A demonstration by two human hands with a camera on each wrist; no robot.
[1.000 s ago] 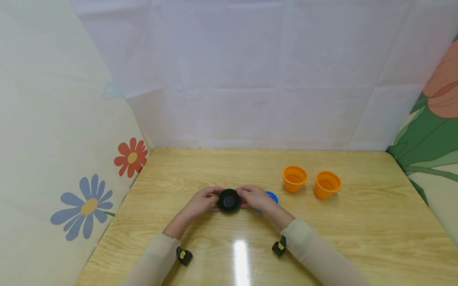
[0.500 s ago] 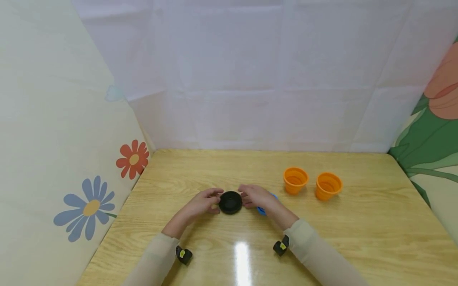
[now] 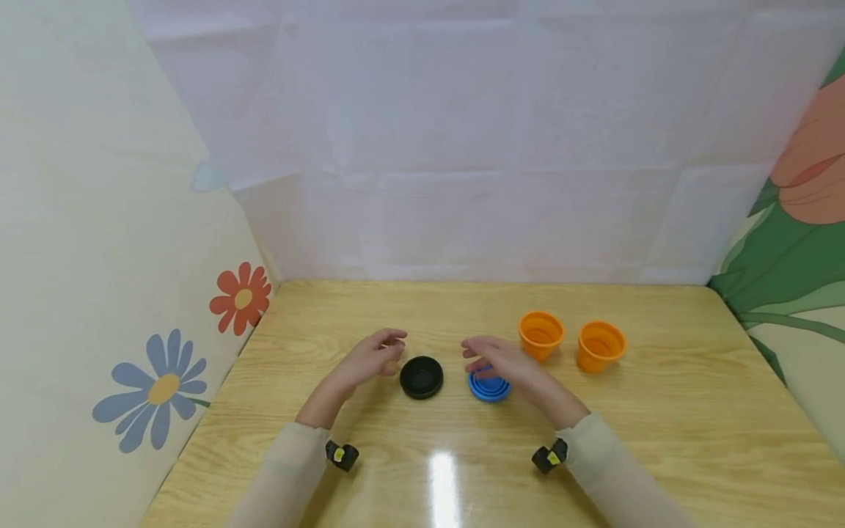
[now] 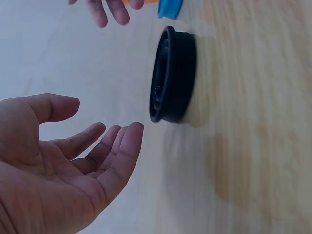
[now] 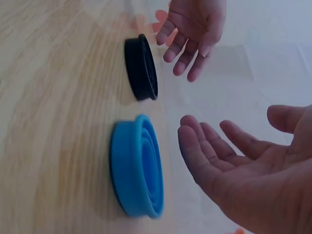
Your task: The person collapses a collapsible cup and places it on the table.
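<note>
In the head view a black collapsible cup (image 3: 422,377), folded flat, lies on the table between my hands. My left hand (image 3: 368,360) hovers just left of it, fingers loosely bent and holding nothing. The left wrist view shows a gap between those fingertips and the flat black cup (image 4: 174,75). To the right sits a blue collapsible cup (image 3: 489,389), also folded flat, with rings visible inside. Above its far edge is my right hand (image 3: 511,361), relaxed and holding nothing. The right wrist view shows that hand (image 5: 243,165) apart from the blue cup (image 5: 136,168).
Two orange collapsible cups (image 3: 540,335) (image 3: 601,345) stand expanded and upright behind and right of the blue one. A wooden table (image 3: 693,411) lies beneath everything. White cloth (image 3: 422,147) hangs along its back edge, and flower-printed cloth (image 3: 132,242) covers the left side.
Both hands were holding the black cup, which stood taller; it has since been pressed flat and let go. The hands moved apart, the right one shifting right over the blue cup.
</note>
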